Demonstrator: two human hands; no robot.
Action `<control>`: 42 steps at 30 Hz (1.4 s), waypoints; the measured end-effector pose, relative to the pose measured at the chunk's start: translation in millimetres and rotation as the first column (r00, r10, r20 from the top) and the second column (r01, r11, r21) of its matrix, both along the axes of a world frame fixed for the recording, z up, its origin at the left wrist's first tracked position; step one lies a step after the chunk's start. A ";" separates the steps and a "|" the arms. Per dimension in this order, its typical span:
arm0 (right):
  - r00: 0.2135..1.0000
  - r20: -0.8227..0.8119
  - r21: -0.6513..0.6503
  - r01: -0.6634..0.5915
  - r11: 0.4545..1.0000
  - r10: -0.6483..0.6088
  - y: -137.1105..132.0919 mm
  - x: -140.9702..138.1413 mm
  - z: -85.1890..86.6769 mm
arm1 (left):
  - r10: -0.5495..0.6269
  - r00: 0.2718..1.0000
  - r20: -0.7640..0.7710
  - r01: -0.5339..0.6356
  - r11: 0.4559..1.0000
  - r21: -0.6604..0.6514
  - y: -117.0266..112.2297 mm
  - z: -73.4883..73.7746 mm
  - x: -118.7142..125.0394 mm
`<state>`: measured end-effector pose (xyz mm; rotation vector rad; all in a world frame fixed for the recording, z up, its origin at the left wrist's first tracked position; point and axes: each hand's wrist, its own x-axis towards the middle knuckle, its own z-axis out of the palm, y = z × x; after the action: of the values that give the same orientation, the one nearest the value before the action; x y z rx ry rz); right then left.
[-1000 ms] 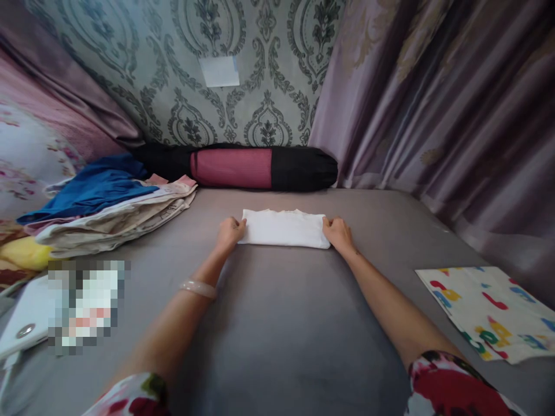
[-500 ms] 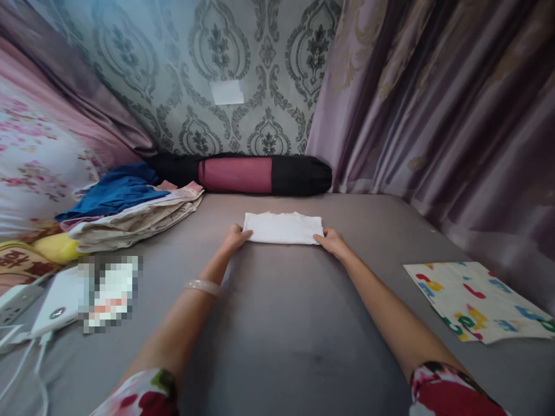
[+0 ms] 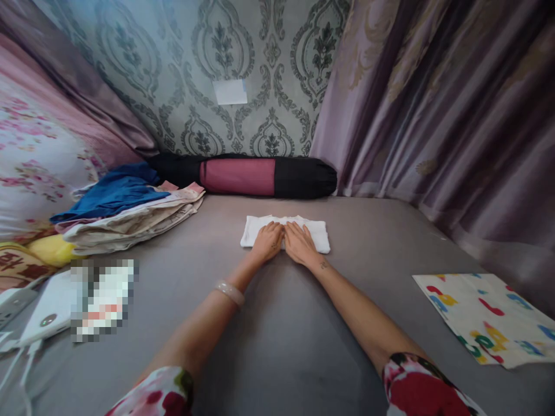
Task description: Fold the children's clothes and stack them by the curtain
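Note:
A folded white cloth [image 3: 319,236], its exact kind not clear, lies flat on the grey bed sheet [image 3: 277,323] in front of me. My left hand [image 3: 267,238] rests palm down on its middle, fingers stretched forward. Right beside it, my right hand [image 3: 299,240] lies flat on the cloth too, fingers extended and a little apart. The hands nearly touch at the cloth's centre and hide that part of it. Both ends of the cloth show to either side.
A pile of folded clothes [image 3: 130,208] sits at the left, near a white power bank [image 3: 52,312] with cables and a power strip [image 3: 15,303]. A black and pink rolled bag [image 3: 238,176] lies along the wall. At right is a colourful patterned cloth [image 3: 489,318].
Both hands have let go of the cloth's ends and moved inward to its middle, where they now lie flat. The cloth stays in nearly the same place.

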<state>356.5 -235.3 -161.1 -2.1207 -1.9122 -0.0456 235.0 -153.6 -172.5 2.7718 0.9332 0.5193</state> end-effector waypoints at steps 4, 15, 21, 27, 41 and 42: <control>0.998 -0.057 -0.057 0.014 0.998 -0.017 15.3 -1.1 -7.3 | 0.078 0.993 -0.091 -0.082 0.996 -0.044 2.2 -0.8 6.0; 0.997 -0.064 -0.125 0.030 0.992 -0.039 20.3 24.5 -14.0 | 0.141 0.972 -0.191 -0.144 0.990 -0.004 23.8 -7.0 -1.5; 0.997 -0.048 -0.141 0.056 0.988 -0.063 15.2 39.3 -16.1 | 0.154 0.966 -0.207 -0.158 0.987 -0.004 39.6 -11.1 -19.6; 0.993 -0.001 -0.130 0.116 0.985 -0.117 4.3 51.3 -15.9 | 0.079 0.982 -0.169 -0.093 0.993 -0.075 53.9 -19.6 -40.1; 0.970 0.019 -0.145 0.244 0.959 -0.244 -18.8 76.0 -18.4 | 0.105 0.974 -0.201 -0.128 0.986 -0.106 54.9 -18.1 -64.7; 0.968 0.021 -0.146 0.250 0.957 -0.249 -18.6 76.0 -19.0 | 0.100 0.971 -0.217 -0.127 0.985 -0.114 54.6 -16.7 -64.5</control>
<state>432.5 -253.9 -180.1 -2.4505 -1.6841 0.0429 170.4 -99.0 -189.1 2.7073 1.1331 0.1748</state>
